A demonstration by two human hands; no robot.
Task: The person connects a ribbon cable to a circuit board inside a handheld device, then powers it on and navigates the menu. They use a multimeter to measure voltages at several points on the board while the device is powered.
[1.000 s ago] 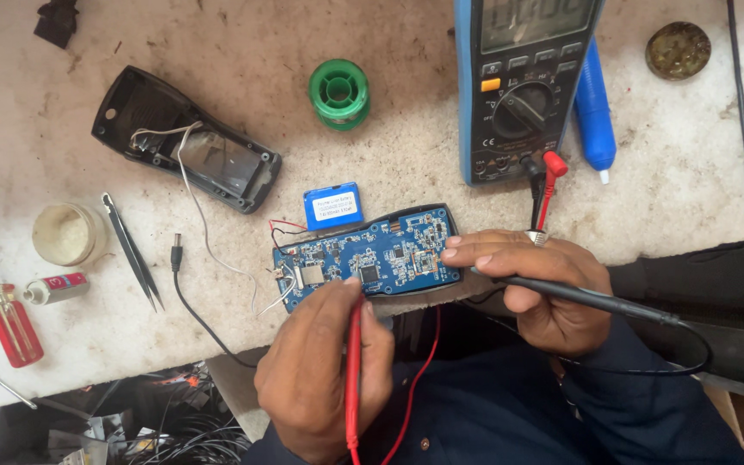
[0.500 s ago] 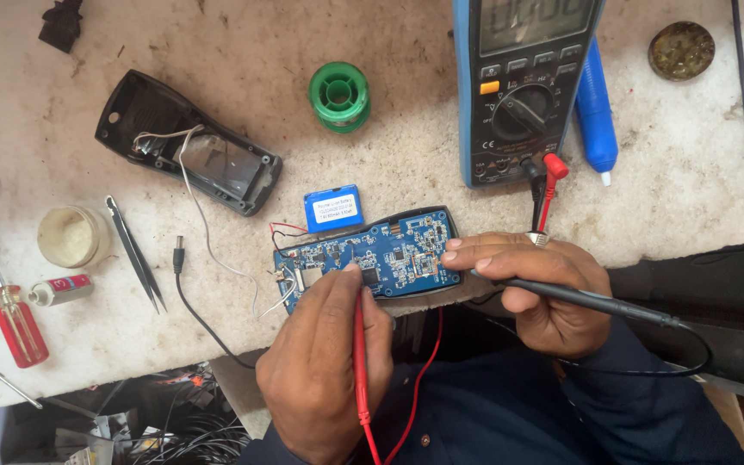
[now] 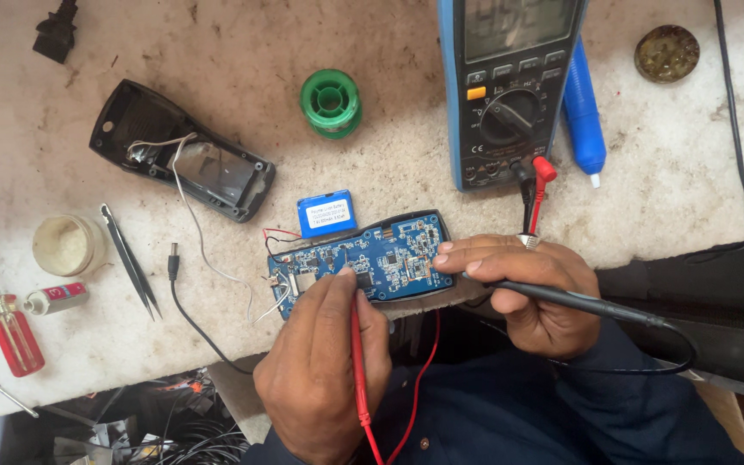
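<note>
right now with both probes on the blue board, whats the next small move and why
Probably hold both tips still and glance at the multimeter: the left hand presses the red probe onto the blue circuit board, and the right hand holds the black probe at its edge.

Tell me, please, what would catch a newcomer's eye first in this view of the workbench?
First the blue circuit board at the bench's near edge: the left hand presses a red probe onto it, while the right hand steadies its right end and holds a black probe. Behind them stands a blue multimeter with red and black leads plugged in. To the left lie a green solder spool and an opened black casing.
</note>
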